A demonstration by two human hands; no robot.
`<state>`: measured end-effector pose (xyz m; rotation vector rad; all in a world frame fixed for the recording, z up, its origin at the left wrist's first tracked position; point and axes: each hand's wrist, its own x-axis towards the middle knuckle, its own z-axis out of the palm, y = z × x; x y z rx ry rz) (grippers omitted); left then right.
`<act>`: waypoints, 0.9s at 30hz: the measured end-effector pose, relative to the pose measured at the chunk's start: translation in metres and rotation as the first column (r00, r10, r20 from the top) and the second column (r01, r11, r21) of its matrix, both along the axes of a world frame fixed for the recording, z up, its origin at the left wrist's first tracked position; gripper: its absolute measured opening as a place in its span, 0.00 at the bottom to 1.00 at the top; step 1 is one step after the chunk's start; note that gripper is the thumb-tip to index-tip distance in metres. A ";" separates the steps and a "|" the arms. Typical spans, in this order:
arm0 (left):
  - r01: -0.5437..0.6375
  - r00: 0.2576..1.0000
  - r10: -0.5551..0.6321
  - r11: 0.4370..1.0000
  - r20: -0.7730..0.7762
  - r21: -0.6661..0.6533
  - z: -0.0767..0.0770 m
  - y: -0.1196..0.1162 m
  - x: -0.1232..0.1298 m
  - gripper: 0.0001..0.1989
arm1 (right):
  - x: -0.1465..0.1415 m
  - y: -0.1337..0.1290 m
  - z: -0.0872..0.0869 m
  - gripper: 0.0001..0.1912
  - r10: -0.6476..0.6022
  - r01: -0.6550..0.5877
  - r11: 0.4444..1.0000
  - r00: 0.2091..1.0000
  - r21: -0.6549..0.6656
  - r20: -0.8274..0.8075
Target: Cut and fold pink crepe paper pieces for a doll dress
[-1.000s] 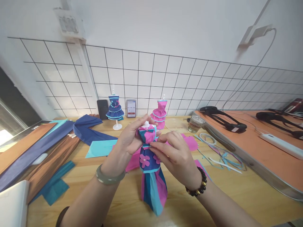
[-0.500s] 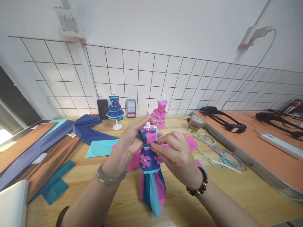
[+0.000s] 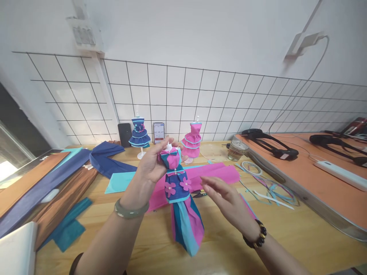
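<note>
My left hand (image 3: 151,162) grips a small dress form (image 3: 176,187) round its upper part, and the form leans a little. Its dress has a pink top with a bow, a navy skirt with two pink flowers, and a long tail in pink, teal and light blue. To the right of the dress, my right hand (image 3: 225,200) is apart from it, fingers stretched and nothing held. Behind the dress lies a pink crepe paper sheet (image 3: 215,173). Dark-handled snips (image 3: 199,194), partly hidden, rest between the dress and my right hand.
Two dressed forms, one navy (image 3: 139,131) and one pink (image 3: 192,139), stand at the back beside a phone (image 3: 158,132). Brown and blue paper (image 3: 67,191) lies left. A glass cup (image 3: 237,150), ribbons (image 3: 273,191) and an orange surface (image 3: 309,172) are on the right.
My right hand has let go of the dress waist and moved right and down, its fingers opening. My left hand has shifted the dressed form slightly left and tilted it.
</note>
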<state>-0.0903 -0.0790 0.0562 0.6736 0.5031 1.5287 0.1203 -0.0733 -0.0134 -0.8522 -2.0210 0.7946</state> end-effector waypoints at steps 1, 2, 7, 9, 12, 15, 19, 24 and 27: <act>-0.015 1.000 0.015 1.000 0.004 0.000 0.001 -0.001 -0.002 0.03 | 0.005 0.000 -0.009 0.16 0.040 -0.038 0.996 0.999 -0.085 0.019; -0.030 1.000 0.030 1.000 0.007 -0.003 0.003 -0.001 -0.003 0.03 | 0.010 -0.002 -0.017 0.17 0.084 -0.076 0.984 0.996 -0.164 0.044; -0.096 0.995 0.097 0.995 0.021 -0.040 0.010 -0.003 -0.008 0.04 | 0.021 -0.016 -0.042 0.18 0.346 -0.290 0.908 0.926 -0.301 0.153; -0.120 0.992 0.122 0.992 0.025 -0.046 0.012 -0.005 -0.008 0.04 | 0.017 -0.022 -0.046 0.13 0.349 -0.290 0.903 0.925 -0.317 0.149; -0.144 0.989 0.146 0.988 0.030 -0.056 0.015 -0.008 -0.008 0.05 | 0.005 -0.027 -0.047 0.10 0.288 -0.240 0.891 0.955 -0.385 0.072; -0.153 0.988 0.154 0.988 0.026 -0.034 0.017 -0.011 -0.010 0.05 | -0.006 -0.028 -0.045 0.14 0.273 -0.289 0.833 0.957 -0.471 -0.103; -0.184 0.982 0.185 0.982 0.026 -0.038 0.019 -0.014 -0.011 0.04 | -0.011 -0.028 -0.043 0.18 0.292 -0.380 0.774 0.924 -0.507 -0.247; -0.189 0.982 0.189 0.982 0.014 -0.022 0.021 -0.016 -0.008 0.06 | -0.011 -0.030 -0.046 0.10 0.280 -0.368 0.775 0.929 -0.515 -0.242; -0.204 0.979 0.204 0.979 0.014 -0.008 0.021 -0.017 -0.007 0.07 | -0.012 -0.032 -0.045 0.10 0.276 -0.385 0.764 0.920 -0.517 -0.279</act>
